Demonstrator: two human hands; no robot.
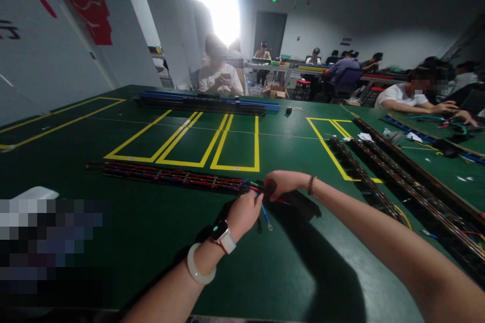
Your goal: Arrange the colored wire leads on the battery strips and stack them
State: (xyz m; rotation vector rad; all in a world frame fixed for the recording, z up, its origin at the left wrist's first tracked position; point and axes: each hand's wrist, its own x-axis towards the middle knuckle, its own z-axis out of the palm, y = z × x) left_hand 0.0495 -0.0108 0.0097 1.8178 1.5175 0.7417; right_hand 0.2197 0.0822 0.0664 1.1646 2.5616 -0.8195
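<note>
A long black strip with red and blue wires (182, 177) lies across the table, its right end between my hands. My left hand (248, 214), with a watch and a white bangle on its wrist, pinches the wires at that end. Out of its fingers hangs a blue wire (265, 216) tipped with a ring terminal. My right hand (283, 184) bends over the same end from the right, fingers closed round the wire bundle. A green wire and a red wire show between the hands; the fingers hide exactly which wires each one grips.
Several dark wired strips (409, 181) lie at the right of the green table (151, 242). Blue and black rails (204, 103) lie along the far edge. Yellow tape rectangles (235, 167) mark the surface. A person (222, 78) sits opposite, another (405, 98) works at the right.
</note>
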